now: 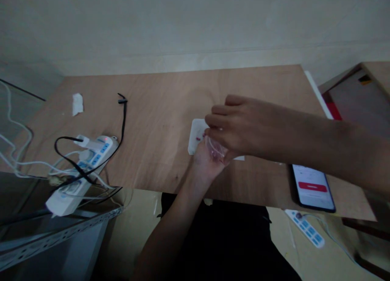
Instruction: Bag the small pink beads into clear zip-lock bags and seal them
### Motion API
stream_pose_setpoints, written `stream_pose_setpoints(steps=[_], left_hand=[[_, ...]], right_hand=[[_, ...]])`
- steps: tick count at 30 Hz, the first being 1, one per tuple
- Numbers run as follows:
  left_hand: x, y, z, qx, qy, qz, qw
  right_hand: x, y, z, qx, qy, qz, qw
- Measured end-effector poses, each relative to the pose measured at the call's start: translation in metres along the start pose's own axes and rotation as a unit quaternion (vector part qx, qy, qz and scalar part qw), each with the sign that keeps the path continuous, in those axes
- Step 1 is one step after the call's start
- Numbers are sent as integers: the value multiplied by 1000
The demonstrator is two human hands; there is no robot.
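- Through the head camera I see the left hand point(204, 159) palm up at the near edge of the white card point(193, 142), half-cupped under a small clear bag point(215, 148); its fingertips are hidden, so I cannot tell how firmly it closes.
- I have the right hand point(230, 124) arching over that card, fingers curled down towards the bag; whether they pinch it, I cannot tell.
- I judge that the palm props the limp bag so the other hand can reach it from above.
- The bag looks thin, glossy and creased, pinkish inside; tiny dark-red bits point(198, 139) dot the smooth, round-cornered card.
- Under the card spreads a wood-grained table point(155, 130); well right lies a flat, lit phone point(315, 195), well left a white power strip point(102, 147) among tangled cables point(124, 124).
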State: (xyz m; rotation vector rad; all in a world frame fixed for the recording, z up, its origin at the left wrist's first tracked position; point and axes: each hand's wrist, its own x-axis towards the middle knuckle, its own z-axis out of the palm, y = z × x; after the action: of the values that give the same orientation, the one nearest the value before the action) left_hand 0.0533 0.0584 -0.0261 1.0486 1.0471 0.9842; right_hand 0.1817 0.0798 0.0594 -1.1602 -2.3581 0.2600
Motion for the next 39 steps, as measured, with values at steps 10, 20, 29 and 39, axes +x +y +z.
stream_pose_setpoints(steps=[10,20,29,39], left_hand=[[52,-12,-4,451,74,230,859],[54,-24,-5,574,53,229,784],[54,-21,-9,581,123,281,754],[2,12,2,395,159,365,828]], right_hand=[[-78,53,-13,-195,153,246,937],[-125,66,65,-128,9,318,939],[-120,68,58,-160,41,347,923],[-106,67,45,-177,81,441,876]])
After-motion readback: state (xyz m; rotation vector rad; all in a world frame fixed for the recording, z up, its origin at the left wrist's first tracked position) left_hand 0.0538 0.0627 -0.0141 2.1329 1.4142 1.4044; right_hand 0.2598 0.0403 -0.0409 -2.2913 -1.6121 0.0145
